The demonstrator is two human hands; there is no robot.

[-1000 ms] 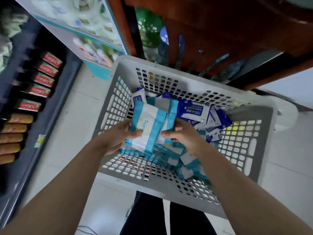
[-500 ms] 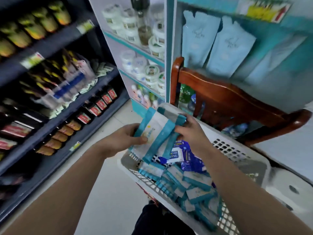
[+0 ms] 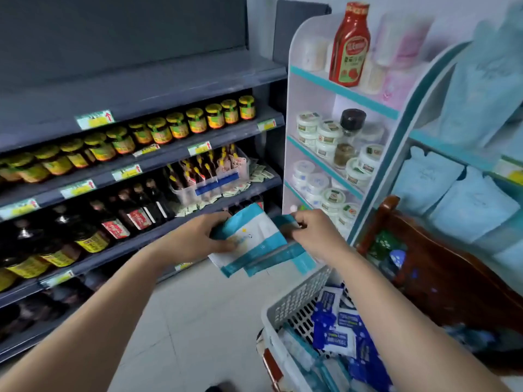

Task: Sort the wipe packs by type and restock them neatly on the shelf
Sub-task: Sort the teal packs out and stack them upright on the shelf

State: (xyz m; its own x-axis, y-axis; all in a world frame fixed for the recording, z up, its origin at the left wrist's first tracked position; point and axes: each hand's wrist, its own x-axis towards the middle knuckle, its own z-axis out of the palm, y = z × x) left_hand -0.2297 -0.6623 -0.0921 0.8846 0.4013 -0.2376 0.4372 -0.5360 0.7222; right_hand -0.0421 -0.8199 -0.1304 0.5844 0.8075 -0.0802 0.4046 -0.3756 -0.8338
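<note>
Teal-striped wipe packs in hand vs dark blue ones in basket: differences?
Teal-striped wipe packs are white with teal bands; dark blue wipe packs carry white labels. Left hand and right hand grip the teal-striped ones aloft; the dark blue ones lie in the basket. Both: flat pouches.

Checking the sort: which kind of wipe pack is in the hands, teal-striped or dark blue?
The teal-striped packs, gripped by the left hand and right hand; the dark blue packs lie in the basket.
</note>
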